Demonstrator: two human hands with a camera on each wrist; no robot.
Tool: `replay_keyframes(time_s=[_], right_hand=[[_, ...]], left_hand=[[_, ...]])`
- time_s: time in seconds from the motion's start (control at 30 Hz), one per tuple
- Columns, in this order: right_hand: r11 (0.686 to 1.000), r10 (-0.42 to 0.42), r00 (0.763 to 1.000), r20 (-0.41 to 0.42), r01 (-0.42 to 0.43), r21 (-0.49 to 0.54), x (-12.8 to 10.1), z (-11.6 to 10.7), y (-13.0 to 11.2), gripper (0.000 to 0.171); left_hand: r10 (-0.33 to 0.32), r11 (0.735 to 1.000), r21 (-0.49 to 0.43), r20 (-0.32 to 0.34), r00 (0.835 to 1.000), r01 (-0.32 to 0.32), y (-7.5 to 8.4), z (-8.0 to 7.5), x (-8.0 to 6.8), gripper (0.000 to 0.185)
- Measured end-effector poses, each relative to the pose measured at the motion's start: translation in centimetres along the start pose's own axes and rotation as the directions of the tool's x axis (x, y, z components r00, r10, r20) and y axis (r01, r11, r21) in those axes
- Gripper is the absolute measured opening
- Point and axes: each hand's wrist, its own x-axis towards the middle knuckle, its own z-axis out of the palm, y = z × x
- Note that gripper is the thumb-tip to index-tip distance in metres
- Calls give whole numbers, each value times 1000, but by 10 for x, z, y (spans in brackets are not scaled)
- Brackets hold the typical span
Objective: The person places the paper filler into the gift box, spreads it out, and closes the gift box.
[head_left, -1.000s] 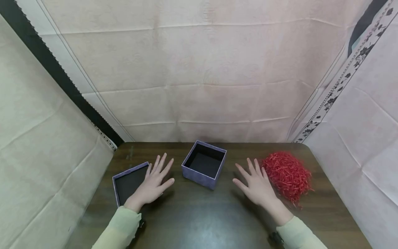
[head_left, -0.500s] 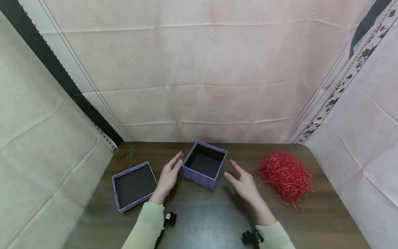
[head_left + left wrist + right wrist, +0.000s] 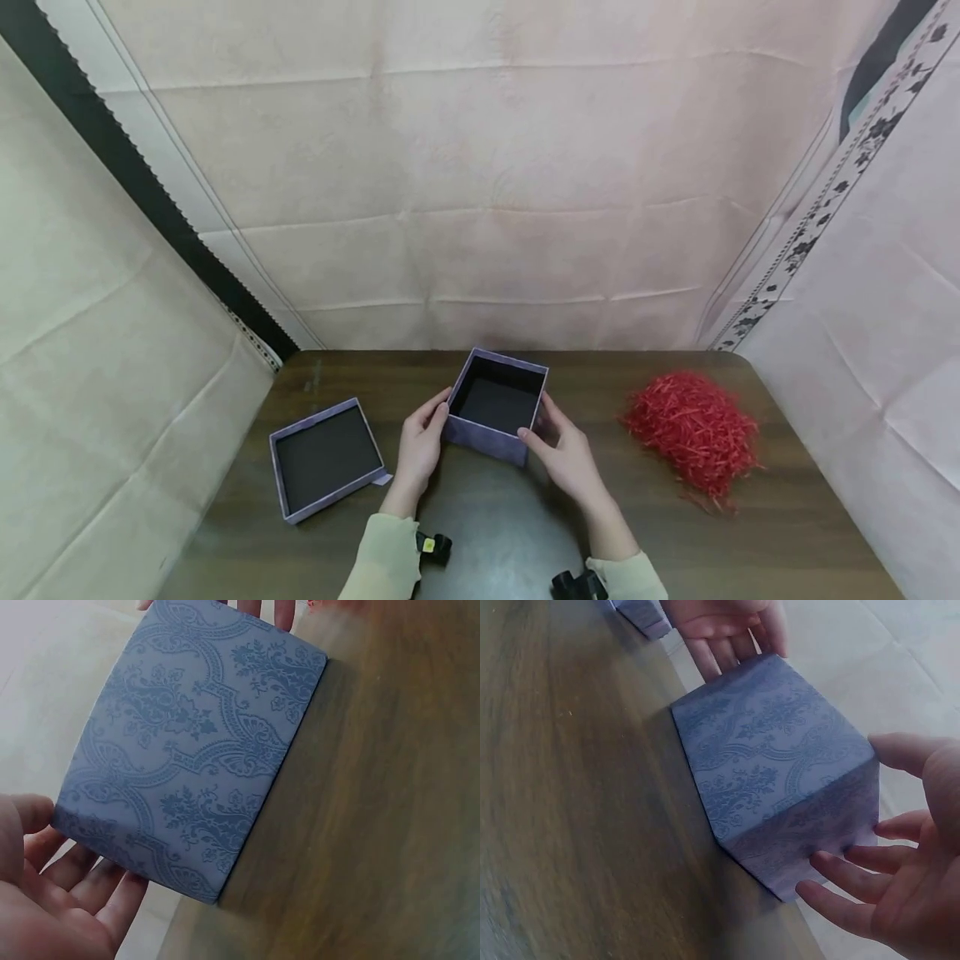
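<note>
A dark wooden tabletop (image 3: 487, 533) carries a heap of red shredded paper (image 3: 693, 429) at right and a shallow purple lid (image 3: 324, 457) at left. In the middle sits an open purple patterned box (image 3: 495, 406). The left hand (image 3: 420, 446) and right hand (image 3: 562, 454) press its opposite sides with nearly straight fingers (image 3: 840, 885).

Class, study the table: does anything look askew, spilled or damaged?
Nothing looks damaged. The open purple box sits turned at an angle to the table edge, with the left hand and right hand at its sides. Its lid lies inside-up to the left, also askew. The red paper shred forms one loose heap, a few strands straying.
</note>
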Motion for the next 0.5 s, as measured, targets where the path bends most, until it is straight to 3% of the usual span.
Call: replay_keyframes(time_s=[0.1,0.2,0.33,0.5], right_hand=[[1000,-6,1000,17,6,-4,-2,-3,1,78],[1000,-7,1000,20,7,7,-2,-8,2,70],[1000,-11,1000,26,10,21,0,-16,2,60],[1000,-8,999,46,8,0,0,-20,3,54]], left_hand=[[-21,999,-47,-1,1000,21,-2,-1,-4,36],[-1,997,-76,29,1000,3,-3,-1,-5,36],[31,998,-63,101,994,-24,-4,-2,-5,42],[21,999,-33,211,977,-15,-5,-5,-7,55]])
